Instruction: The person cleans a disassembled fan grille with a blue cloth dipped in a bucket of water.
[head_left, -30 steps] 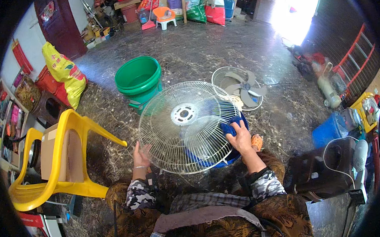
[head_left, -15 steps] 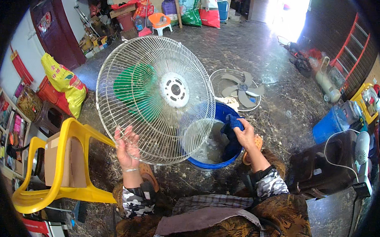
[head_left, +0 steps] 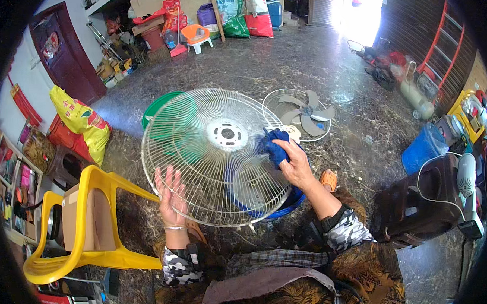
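A large, round wire fan guard (head_left: 238, 140) with a pale metal centre plate is held out in front of me, tilted. My left hand (head_left: 173, 200) supports its lower left edge, the extended fingers showing behind the wires. With my right hand (head_left: 297, 168) I grip a bunched dark blue cloth (head_left: 276, 144) against the guard's right edge. Below the guard stands a blue bucket (head_left: 295, 202) with another round wire piece showing in it through the wires; the guard hides much of the bucket.
Beyond the bucket, grey fan blades (head_left: 310, 124) lie on another wire guard on the floor. A green basin (head_left: 157, 106) is partly behind the held guard. At left stands a yellow chair (head_left: 80, 215) with a cardboard box; at right, a dark brown stool (head_left: 415, 200) and a blue bin (head_left: 425, 149).
The fan guard has tipped flatter and come down over the bucket. My right hand has lifted the blue cloth from the bucket to the guard's right edge.
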`<state>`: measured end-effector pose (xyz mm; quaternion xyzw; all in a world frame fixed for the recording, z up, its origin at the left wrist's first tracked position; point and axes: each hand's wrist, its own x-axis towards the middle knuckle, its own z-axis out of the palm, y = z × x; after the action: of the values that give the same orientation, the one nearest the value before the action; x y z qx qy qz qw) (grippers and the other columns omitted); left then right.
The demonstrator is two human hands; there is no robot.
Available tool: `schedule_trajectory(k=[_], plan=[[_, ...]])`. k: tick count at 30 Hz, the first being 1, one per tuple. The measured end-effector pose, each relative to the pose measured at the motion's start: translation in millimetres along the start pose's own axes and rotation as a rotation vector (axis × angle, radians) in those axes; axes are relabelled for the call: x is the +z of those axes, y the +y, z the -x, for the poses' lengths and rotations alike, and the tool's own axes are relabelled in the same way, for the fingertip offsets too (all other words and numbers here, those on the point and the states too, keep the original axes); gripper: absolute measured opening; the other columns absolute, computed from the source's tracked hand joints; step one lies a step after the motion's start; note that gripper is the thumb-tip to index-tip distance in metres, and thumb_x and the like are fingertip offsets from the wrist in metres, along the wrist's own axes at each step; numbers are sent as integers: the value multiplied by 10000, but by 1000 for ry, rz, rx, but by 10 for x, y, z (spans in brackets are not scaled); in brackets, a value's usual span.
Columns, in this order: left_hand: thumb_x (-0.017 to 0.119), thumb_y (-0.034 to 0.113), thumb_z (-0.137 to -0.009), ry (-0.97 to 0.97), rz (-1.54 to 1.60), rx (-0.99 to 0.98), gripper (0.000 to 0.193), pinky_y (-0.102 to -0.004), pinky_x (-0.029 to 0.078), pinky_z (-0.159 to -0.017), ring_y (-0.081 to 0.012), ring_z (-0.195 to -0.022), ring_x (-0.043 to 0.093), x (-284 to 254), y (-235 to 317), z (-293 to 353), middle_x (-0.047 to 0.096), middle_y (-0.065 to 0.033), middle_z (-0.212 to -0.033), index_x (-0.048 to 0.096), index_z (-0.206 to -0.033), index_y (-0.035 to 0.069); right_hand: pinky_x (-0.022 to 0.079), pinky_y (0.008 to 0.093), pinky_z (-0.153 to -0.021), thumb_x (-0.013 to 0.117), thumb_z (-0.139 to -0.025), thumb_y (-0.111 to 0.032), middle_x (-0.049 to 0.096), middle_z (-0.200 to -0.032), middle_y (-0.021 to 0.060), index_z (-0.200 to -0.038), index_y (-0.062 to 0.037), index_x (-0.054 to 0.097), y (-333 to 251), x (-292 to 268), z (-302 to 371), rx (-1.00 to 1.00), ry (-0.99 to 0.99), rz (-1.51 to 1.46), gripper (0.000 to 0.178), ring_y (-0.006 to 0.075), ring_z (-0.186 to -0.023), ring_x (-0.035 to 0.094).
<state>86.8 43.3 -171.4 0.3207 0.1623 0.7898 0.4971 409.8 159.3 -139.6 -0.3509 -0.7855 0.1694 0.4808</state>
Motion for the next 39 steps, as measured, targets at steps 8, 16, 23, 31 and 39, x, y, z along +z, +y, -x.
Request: schedule_trajectory(k=[8,16,23,31,39], plan=[[665,208,-803,-215,-16,-86,720,-545,456,-944,-322,-1155,512,-128,90,-27,484,-111,-1305,284,-1414,186,448,432,-816,553,-773,-84,590,-955,214,-1119,-24,544,565,68,342,138,105,138,351,404,-908,568],[691,208,-794,-30,-173,-28,770,-548,472,-917,-329,-1225,444,-46,142,46,385,-136,-1395,255,-1422,123,453,395,-808,536,-790,-53,611,-960,169,-1098,-26,568,36,70,146,-52,-12,81,311,374,-855,580],[685,119,-733,-134,-180,-153,732,-571,499,-874,-387,-1224,438,51,186,16,392,-176,-1384,338,-1377,120,449,422,-773,512,-707,-8,551,-965,185,-1132,-40,540,-314,235,-570,-60,94,96,426,370,-893,543],[678,194,-816,-187,-141,-59,726,-584,423,-955,-304,-1304,366,296,0,-64,292,-151,-1458,249,-1402,206,353,500,-1002,538,-788,-72,506,-1185,294,-1232,-69,497,-329,951,-744,-74,-93,-136,445,460,-1154,449],[716,91,-737,-290,-278,-132,633,-565,477,-903,-334,-1240,445,210,83,63,369,-191,-1399,379,-1268,163,409,458,-987,514,-694,-3,574,-1118,219,-1154,-97,557,-570,652,-348,-256,-203,-94,471,419,-1129,491]])
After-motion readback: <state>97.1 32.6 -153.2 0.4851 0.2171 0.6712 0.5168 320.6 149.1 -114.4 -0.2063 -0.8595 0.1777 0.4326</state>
